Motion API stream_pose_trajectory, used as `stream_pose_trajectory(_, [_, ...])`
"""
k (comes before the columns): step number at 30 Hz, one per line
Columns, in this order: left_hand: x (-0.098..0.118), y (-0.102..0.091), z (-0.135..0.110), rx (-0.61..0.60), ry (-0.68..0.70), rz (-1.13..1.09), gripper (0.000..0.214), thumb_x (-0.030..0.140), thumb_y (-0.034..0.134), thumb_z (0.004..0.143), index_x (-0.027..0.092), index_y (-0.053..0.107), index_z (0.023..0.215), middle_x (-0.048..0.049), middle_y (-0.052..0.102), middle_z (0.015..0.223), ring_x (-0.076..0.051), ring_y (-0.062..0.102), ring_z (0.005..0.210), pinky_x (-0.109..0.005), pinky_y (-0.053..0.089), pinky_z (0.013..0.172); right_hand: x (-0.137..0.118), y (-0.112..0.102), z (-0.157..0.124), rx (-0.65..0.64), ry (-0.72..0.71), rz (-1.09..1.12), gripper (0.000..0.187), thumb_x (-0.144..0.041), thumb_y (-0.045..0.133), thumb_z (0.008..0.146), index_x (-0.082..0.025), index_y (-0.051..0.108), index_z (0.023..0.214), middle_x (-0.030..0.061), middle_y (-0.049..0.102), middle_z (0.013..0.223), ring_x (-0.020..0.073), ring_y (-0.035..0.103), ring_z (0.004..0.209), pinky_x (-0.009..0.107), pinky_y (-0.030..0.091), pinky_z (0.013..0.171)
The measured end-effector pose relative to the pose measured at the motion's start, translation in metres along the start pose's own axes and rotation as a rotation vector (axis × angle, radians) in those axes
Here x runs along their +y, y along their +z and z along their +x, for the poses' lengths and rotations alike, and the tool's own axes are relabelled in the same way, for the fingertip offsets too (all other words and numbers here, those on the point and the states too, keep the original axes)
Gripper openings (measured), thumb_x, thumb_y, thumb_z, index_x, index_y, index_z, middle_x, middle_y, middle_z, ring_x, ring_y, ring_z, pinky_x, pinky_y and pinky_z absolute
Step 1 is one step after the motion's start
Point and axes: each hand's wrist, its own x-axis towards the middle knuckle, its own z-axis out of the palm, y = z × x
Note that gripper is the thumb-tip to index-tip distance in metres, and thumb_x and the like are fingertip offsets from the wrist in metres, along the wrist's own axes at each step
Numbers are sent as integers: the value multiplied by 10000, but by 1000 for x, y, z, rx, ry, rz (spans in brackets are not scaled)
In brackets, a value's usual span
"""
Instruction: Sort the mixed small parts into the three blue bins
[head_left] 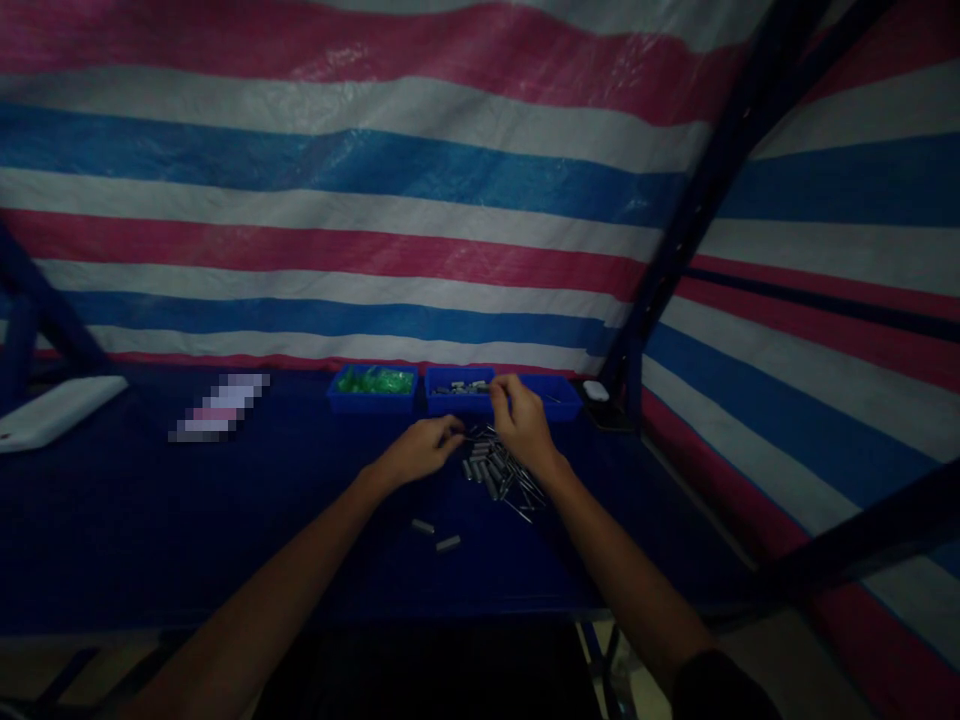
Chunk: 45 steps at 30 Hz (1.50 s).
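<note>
A pile of small grey metal cylinders and thin metal rods lies on the dark blue table. At the pile's left edge is my left hand, its thumb and fingers pinched together; what they hold, if anything, is too dark to make out. My right hand is raised over the back of the pile, beside the middle blue bin. Its thumb and forefinger are closed in a pinch, and anything between them is too small to name. Small metal pieces lie inside that bin.
Left of it stands a blue bin with green plastic; another blue bin is at right. Two loose cylinders lie nearer me. A white case, phone and white object rest farther out. Striped sheeting hangs behind.
</note>
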Motion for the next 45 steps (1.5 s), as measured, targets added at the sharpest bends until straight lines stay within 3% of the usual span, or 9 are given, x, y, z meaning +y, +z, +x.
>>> stream_pose_trajectory(4, [1,-11,-7,-278,124,190,287,315,588,735,213,581,1004,1,573,798,-118,529,672,-227,388,629,3,-5,27,156,79,-121,242,-335,361,884,-166,519,953,37,601,755,149,547,685,248,372,655])
stream_pose_trajectory(10, [4,-10,-11,-369,123,276,142,302,582,748,215,596,859,1,578,866,-135,539,776,-253,360,718,16,26,13,-92,238,-385,167,-262,420,816,-190,561,871,43,611,774,172,536,725,253,328,623])
stream_pose_trajectory(15, [-2,-8,-6,-264,35,258,161,288,451,823,190,571,864,-8,612,815,-148,554,762,-262,356,732,13,39,-8,-123,230,-356,162,-203,385,779,-192,541,735,23,574,718,163,503,692,258,318,617])
stream_pose_trajectory(22, [-14,-19,0,15,-134,60,309,371,297,858,167,514,777,-24,583,771,-159,541,744,-263,406,693,10,39,-11,-364,-68,-148,346,-164,499,718,-183,500,1063,33,592,869,175,524,817,275,361,712])
stream_pose_trajectory(26, [-20,-18,2,76,-164,-86,354,424,299,845,160,506,733,-15,558,704,-152,530,699,-273,413,687,6,39,-13,-417,-155,-187,172,-212,484,814,-191,546,973,55,607,890,182,534,864,286,357,742])
stream_pose_trajectory(33, [-19,-11,5,138,-107,-273,326,401,340,844,138,522,904,-6,532,687,-113,486,583,-245,402,581,10,36,-8,-283,-44,-161,270,-269,354,893,-178,563,749,41,607,717,150,548,694,253,362,659])
stream_pose_trajectory(36, [-10,-6,0,114,-36,-159,291,356,443,818,151,497,1017,9,529,699,-104,481,564,-227,387,545,14,30,-6,-115,-8,-137,320,-276,315,896,-175,551,704,37,585,665,145,529,638,250,364,632])
stream_pose_trajectory(40, [2,3,-5,-44,153,122,201,271,461,828,176,574,966,-19,563,774,-122,532,670,-235,402,627,21,22,4,182,17,-141,301,-295,306,894,-142,565,898,77,608,785,162,546,725,265,376,704])
stream_pose_trajectory(45, [8,7,-9,-193,254,452,268,209,436,842,280,576,1059,-32,582,950,-177,548,883,-285,384,750,37,20,14,130,159,-368,299,-360,422,852,-133,571,978,92,632,798,209,544,790,309,347,739])
